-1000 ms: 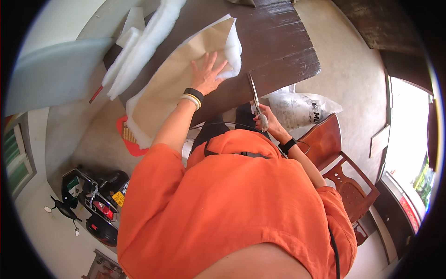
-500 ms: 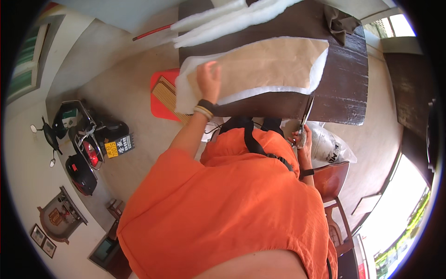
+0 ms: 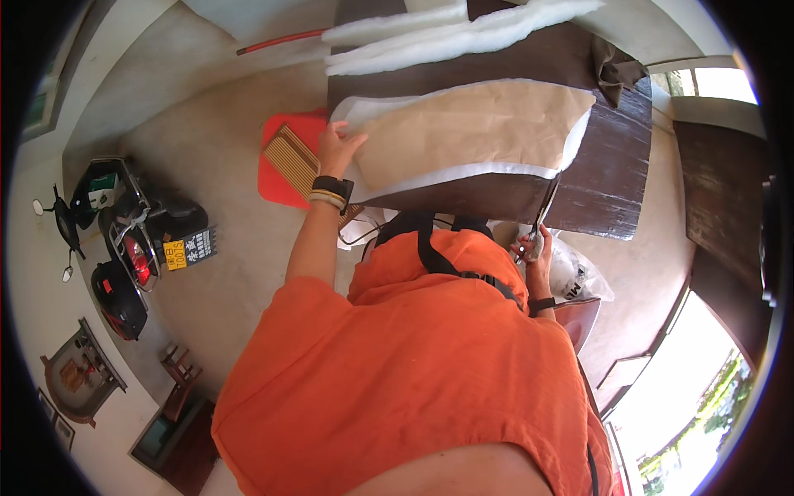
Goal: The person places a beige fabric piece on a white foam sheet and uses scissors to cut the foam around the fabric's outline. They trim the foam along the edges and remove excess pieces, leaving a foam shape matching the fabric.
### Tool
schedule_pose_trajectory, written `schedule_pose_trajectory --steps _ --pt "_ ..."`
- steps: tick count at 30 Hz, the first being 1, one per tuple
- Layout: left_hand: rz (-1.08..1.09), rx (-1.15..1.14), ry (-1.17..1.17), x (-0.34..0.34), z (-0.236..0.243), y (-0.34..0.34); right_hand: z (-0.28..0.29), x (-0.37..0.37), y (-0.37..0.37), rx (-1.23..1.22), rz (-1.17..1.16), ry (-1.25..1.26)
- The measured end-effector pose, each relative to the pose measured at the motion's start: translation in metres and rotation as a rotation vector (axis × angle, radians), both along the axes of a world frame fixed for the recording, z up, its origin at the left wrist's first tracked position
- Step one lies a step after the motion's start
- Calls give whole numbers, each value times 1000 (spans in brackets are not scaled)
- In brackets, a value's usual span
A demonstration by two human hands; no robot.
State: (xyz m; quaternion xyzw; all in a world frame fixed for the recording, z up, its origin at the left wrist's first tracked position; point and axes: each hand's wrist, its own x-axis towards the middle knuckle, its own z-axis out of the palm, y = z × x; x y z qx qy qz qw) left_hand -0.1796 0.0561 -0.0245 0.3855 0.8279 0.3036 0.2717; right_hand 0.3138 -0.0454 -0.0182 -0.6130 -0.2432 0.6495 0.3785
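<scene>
A tan paper sheet [image 3: 471, 124] lies over white batting [image 3: 571, 140] on the dark tabletop [image 3: 604, 190]. My left hand [image 3: 337, 151] is at their left end, fingers apart at the edge. My right hand [image 3: 536, 258] grips long metal scissors [image 3: 546, 204] by the handles, below the table's front edge, the blades angled up toward the sheet's right end. Two long white batting strips [image 3: 447, 37] lie along the back of the table, beside a red rod [image 3: 281, 41].
A crumpled dark cloth [image 3: 612, 70] is at the back right. A red stool [image 3: 277, 178] with a slatted mat [image 3: 289, 161] stands left of the table. A scooter [image 3: 132, 240] is parked at left. A plastic-wrapped bundle [image 3: 579, 273] and a wooden chair [image 3: 579, 318] are at right.
The view has swung round, showing more of the scooter and stool. My left hand has moved from on top of the paper to its left end. My right hand still holds the scissors.
</scene>
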Motion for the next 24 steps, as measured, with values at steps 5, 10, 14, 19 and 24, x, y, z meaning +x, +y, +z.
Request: schedule_pose_trajectory --steps 5,10,14,19,24 --pt "-37 -28 -186 -21 -6 7 -3 -3 -2 -32 -14 -40" --pt "-136 -93 -102 -28 -3 15 1 -4 -1 -34 -18 -38" --pt "-130 -68 -108 -30 -7 20 3 -6 -1 -27 -34 -16" --pt "-149 -135 145 -29 -2 21 4 -1 -8 -44 0 5" --pt "-308 124 620 10 37 45 4 -1 -19 6 29 69"
